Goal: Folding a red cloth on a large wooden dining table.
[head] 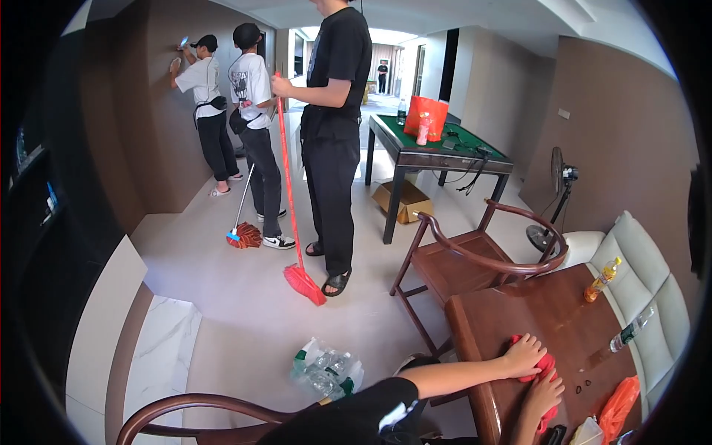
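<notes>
Both of my hands rest on a red cloth (544, 364) on the dark wooden table (489, 317) at the lower right. My left hand (524, 355) presses on its upper part with the fingers spread over it. Just below, my right hand (544, 396) lies on the lower part of the same cloth, which shows past the wrist. Beyond my hands stand a bottle of orange drink with a yellow cap (602, 280) and a clear plastic bottle with a green label (631, 331). An orange-red plastic bag (620, 409) lies to the right of my right hand, and two small dark rings (583, 386) lie nearby.
A wooden armchair (461, 261) touches the table area; another chair (211, 401) is at bottom left. Packed bottles (328, 370) sit on the floor. One person holds a red broom (286, 167); two others stand by the wall near a mop (245, 235). A green-topped table (439, 139) stands behind.
</notes>
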`<state>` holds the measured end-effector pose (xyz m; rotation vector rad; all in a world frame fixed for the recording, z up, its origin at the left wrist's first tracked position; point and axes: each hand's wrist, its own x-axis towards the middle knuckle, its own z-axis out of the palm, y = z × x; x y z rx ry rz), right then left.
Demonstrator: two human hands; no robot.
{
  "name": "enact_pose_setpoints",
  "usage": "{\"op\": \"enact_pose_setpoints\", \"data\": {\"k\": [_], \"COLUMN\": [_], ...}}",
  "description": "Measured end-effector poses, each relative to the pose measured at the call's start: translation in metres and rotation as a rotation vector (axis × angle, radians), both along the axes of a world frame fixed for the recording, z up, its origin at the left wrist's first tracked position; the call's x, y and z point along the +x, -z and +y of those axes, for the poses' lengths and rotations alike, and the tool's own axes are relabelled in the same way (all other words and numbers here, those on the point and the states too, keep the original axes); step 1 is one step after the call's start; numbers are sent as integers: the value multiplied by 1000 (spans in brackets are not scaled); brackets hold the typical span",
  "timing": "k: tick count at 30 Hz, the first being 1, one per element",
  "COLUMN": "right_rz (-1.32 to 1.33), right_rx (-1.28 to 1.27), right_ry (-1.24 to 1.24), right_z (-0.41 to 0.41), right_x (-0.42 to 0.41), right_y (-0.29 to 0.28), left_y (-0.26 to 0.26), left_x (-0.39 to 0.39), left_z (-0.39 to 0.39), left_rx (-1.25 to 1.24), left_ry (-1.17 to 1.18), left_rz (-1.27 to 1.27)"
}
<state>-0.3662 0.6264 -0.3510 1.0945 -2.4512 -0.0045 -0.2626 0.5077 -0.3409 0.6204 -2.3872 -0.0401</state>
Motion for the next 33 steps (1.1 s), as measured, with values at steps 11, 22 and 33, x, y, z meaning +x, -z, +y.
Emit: {"op": "enact_pose_setpoints", "data": {"k": [11, 22, 33], "right_rz": [-90, 4, -1], "right_rx": [3, -27, 6], "right_ry": [7, -60, 2], "right_z": [37, 89, 18], "right_x": [18, 68, -21], "right_y": [8, -18, -5], "left_y": [8, 8, 1], "left_x": [12, 55, -39], "left_z": [2, 52, 8], "left_rx": [-5, 32, 53], "left_ry": [199, 193, 58], "left_rz": [17, 55, -39]}}
